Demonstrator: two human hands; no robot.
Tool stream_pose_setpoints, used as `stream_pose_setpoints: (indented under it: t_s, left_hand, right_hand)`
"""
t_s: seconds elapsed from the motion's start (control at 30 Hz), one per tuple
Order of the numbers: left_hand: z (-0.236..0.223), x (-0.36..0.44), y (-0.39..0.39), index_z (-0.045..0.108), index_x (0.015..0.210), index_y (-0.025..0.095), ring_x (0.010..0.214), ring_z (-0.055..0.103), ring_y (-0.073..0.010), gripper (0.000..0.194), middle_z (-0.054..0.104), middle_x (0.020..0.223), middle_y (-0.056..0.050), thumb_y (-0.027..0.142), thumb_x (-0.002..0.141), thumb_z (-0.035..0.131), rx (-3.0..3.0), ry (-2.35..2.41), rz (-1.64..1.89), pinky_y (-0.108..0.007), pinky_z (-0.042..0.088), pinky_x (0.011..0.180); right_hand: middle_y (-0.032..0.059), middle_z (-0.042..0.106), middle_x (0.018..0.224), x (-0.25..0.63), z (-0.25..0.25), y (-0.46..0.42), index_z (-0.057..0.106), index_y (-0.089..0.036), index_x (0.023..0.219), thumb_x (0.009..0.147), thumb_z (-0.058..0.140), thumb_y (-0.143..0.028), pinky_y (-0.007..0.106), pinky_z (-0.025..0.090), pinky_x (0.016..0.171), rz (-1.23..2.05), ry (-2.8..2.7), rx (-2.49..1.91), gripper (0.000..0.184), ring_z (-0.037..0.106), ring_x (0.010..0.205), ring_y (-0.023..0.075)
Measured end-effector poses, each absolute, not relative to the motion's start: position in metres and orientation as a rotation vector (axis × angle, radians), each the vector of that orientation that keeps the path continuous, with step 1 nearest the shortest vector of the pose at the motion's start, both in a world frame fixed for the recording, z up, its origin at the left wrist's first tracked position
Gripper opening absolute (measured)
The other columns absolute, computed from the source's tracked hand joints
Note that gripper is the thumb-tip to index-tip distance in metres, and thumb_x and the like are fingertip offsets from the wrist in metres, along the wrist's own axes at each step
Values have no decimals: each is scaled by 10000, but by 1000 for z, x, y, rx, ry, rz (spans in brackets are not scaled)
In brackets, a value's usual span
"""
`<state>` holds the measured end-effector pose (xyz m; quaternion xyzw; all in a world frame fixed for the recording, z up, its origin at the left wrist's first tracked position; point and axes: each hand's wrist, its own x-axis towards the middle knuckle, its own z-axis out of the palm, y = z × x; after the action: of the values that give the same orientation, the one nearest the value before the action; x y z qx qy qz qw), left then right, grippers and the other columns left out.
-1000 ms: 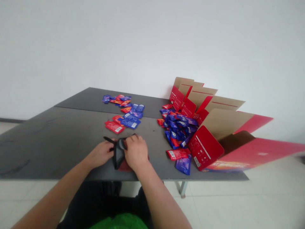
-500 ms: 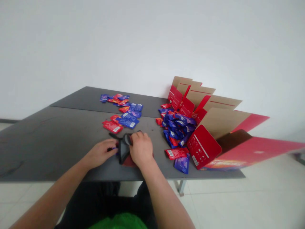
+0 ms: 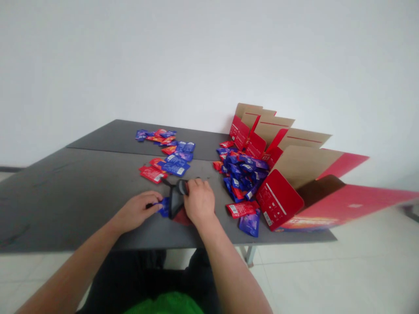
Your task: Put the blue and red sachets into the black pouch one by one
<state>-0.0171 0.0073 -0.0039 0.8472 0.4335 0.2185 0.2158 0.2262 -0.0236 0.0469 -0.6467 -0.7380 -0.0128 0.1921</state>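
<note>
My left hand (image 3: 135, 211) pinches the edge of a small blue sachet (image 3: 165, 208) on the dark grey table (image 3: 65, 196). My right hand (image 3: 199, 203) grips a black-rimmed dark object (image 3: 176, 201), and I cannot tell exactly what it is. A thin black tip on that object points up and left. Under it and my right hand lies a dark red piece (image 3: 182, 217), partly hidden. A red sachet (image 3: 152, 174) lies just beyond my left hand.
Blue and red sachets lie scattered (image 3: 173, 157) at the table's far middle. A heap of them (image 3: 242, 176) sits against an open red cardboard carton (image 3: 278, 200) at the right, whose flaps stand up. The table's near edge runs below my arms.
Both hands have shifted right with the black object. The blue sachet now shows clearly at my left fingers. The camera view has moved slightly.
</note>
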Motion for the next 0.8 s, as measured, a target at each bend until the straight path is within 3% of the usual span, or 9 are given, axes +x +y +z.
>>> stream_pose_setpoints:
  t_s: [0.17, 0.4, 0.63, 0.8]
  left_hand:
    - [-4, -16, 6, 740, 802, 233, 1012, 704, -253, 284, 769, 1095, -53, 411, 943, 569, 2335, 1286, 588, -345, 536, 916]
    - [-2, -16, 6, 714, 816, 232, 1063, 684, -217, 336, 740, 1145, -37, 475, 991, 562, 2352, 1187, 598, -313, 505, 972]
    - [-8, -19, 9, 743, 796, 235, 1047, 703, -264, 295, 767, 1137, -55, 420, 938, 562, 2328, 1266, 595, -352, 529, 973]
    - [-1, -15, 5, 736, 824, 237, 1045, 696, -235, 293, 763, 1123, -50, 433, 960, 567, 2343, 1220, 631, -342, 534, 975]
  right_hand:
    - [84, 681, 1099, 196, 30, -32, 677, -219, 1048, 1033, 491, -233, 349, 433, 850, 72, -2229, -1674, 187, 556, 1045, 245]
    - [91, 684, 1097, 264, 26, -31, 678, -208, 1038, 1033, 523, -252, 354, 430, 848, -2, -2020, -2055, 161, 569, 1015, 253]
    - [69, 678, 1102, 193, 35, -41, 664, -226, 1042, 1046, 491, -266, 357, 435, 845, 9, -2166, -1663, 178, 550, 1030, 250]
    - [73, 686, 1093, 223, 24, -36, 679, -224, 1039, 1027, 509, -221, 348, 431, 836, 53, -2130, -1844, 171, 567, 1020, 248]
